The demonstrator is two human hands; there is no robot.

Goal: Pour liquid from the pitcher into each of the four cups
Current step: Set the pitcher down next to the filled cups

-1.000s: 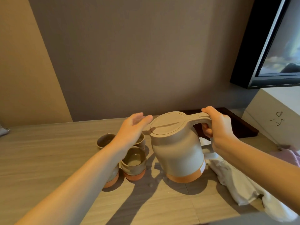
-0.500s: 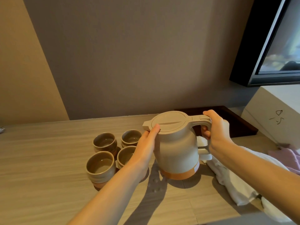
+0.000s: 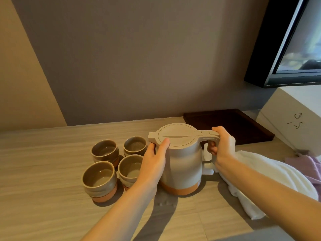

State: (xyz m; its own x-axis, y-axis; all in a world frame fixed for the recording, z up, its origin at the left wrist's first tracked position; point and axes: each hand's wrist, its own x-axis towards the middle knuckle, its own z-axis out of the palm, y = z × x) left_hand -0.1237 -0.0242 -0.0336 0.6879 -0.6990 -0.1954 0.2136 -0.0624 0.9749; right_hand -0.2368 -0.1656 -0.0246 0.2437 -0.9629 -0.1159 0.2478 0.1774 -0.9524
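Note:
A beige pitcher [image 3: 184,164] with an orange base band and a closed lid stands upright on the wooden counter [image 3: 43,197]. My right hand [image 3: 223,145] is wrapped around its handle. My left hand [image 3: 154,160] cups the pitcher's left side, thumb on the lid's edge. Left of the pitcher sit several brown cups in a square: back left cup [image 3: 105,152], back right cup [image 3: 135,146], front left cup [image 3: 99,180], front right cup [image 3: 130,169]. Each cup appears to hold some liquid. My left hand hides part of the front right cup.
A white towel [image 3: 271,180] lies crumpled right of the pitcher, under my right forearm. A dark wooden tray [image 3: 243,124] lies behind it. A white box [image 3: 293,122] and a purple cloth [image 3: 307,164] are at the right edge. A screen [image 3: 295,40] hangs above.
My left hand dropped from above the cups to the pitcher's side and now grips it more fully. The pitcher went from tilted to standing upright on the counter.

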